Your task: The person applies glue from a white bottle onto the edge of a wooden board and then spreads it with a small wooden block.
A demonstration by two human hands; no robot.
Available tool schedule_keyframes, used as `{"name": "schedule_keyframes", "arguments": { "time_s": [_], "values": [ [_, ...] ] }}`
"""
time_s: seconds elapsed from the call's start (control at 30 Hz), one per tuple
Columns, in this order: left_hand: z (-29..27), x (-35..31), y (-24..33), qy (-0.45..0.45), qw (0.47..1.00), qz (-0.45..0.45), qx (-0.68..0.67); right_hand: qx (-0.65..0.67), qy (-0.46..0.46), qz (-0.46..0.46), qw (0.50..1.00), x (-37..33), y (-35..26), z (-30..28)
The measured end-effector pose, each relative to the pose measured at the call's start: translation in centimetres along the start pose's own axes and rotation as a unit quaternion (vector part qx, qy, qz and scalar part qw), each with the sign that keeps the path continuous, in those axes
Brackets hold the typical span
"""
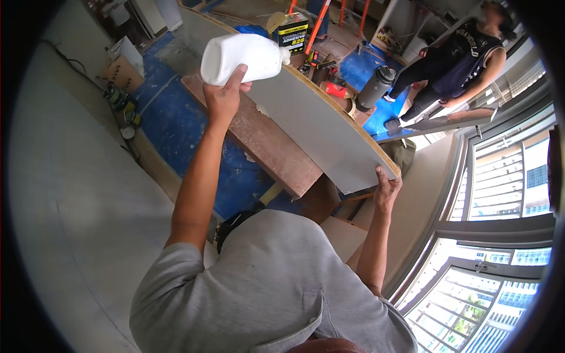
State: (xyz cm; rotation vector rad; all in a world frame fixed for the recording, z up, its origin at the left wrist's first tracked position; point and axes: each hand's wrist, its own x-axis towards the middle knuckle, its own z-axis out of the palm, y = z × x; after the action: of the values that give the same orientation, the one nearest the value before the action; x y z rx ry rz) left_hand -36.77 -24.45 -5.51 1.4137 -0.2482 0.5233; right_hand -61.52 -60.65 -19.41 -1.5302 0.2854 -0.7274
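My left hand (226, 94) is closed around a white plastic bottle (241, 59), tilted on its side with its nozzle end pointing right. The bottle is just over the upper edge of a long grey board (312, 129) with a pale wood-coloured edge. At the board's near right corner, my right hand (385, 187) grips it, with the thumb on the grey face and the fingers at the edge. Below the board lies a reddish-brown plank (265, 144), dusty on its surface.
Blue sheeting (159, 117) covers the floor. Beyond the board stand a black-and-yellow can (292, 33), a grey tumbler (376, 88) and orange ladder legs (318, 26). Another person (465, 59) stands at the far right. Barred windows (494, 176) line the right side; a power tool (122, 103) lies left.
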Motion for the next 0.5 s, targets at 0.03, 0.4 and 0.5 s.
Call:
{"name": "schedule_keyframes", "arguments": {
  "time_s": [0.03, 0.4, 0.5],
  "values": [
    [-0.1, 0.0, 0.0, -0.003, 1.0, 0.009, 0.02, -0.004, -0.001, -0.004, 1.0, 0.0, 0.1, 0.0],
    [-0.1, 0.3, 0.4, -0.025, 0.998, 0.014, 0.06, 0.002, -0.009, -0.021, 1.0, 0.0, 0.3, 0.1],
    [0.2, 0.2, 0.8, -0.029, 0.998, 0.014, 0.053, 0.026, 0.002, 0.001, 1.0, -0.1, 0.2, 0.5]
  ]
}}
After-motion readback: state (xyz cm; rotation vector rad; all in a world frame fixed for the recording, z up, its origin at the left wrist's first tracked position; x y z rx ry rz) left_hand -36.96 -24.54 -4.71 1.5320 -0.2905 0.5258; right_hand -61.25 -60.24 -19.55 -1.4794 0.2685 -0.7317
